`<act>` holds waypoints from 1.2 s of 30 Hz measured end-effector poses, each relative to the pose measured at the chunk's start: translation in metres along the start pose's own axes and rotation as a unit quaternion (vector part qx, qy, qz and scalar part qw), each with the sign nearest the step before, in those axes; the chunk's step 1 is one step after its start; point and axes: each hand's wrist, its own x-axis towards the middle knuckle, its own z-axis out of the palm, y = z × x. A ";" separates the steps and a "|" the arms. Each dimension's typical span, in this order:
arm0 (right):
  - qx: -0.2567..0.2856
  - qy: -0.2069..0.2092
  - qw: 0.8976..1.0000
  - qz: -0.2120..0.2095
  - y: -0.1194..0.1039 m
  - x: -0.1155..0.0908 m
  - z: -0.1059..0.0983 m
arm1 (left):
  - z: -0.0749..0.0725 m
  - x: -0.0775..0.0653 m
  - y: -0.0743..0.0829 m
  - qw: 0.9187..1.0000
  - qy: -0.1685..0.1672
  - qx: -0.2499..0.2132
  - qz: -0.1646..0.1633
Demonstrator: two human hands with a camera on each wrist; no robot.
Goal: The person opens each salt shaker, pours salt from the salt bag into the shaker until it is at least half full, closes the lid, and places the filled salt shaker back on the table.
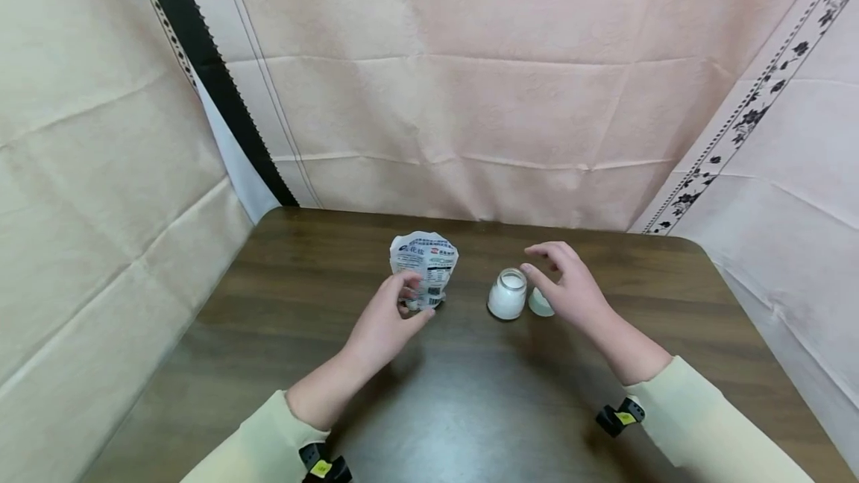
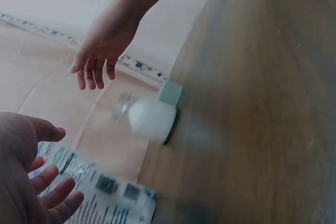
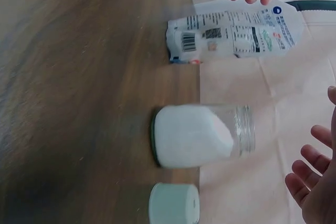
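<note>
A small glass jar (image 1: 506,297) stands upright without a lid on the wooden table, mostly filled with a white powdery substance that slopes up one side in the right wrist view. Right beside it sits a pale green cap (image 3: 174,204). My right hand (image 1: 569,285) hovers over the cap and the jar's mouth, fingers loosely bent around nothing. To the jar's left a white printed pouch (image 3: 236,32) stands upright, its label and barcode showing. My left hand (image 1: 389,315) is at the pouch's near side, with fingers spread and relaxed and the thumb apart.
The brown wooden table (image 1: 282,364) reaches back to a pinkish cloth (image 1: 470,110) hanging behind it. More pale cloth (image 1: 80,170) hangs at the left side. A black wrist strap with a yellow mark (image 1: 624,416) sits at the right sleeve.
</note>
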 end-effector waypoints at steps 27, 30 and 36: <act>-0.044 0.007 0.999 0.014 0.045 -0.021 0.000 | 0.080 0.034 0.011 0.994 -0.105 -0.022 0.001; -0.044 0.001 0.999 0.013 0.049 -0.020 0.003 | 0.087 0.041 0.010 0.996 -0.093 -0.015 -0.007; -0.056 -0.015 0.998 0.033 0.055 -0.017 0.008 | 0.102 0.054 0.007 0.997 -0.070 0.002 -0.016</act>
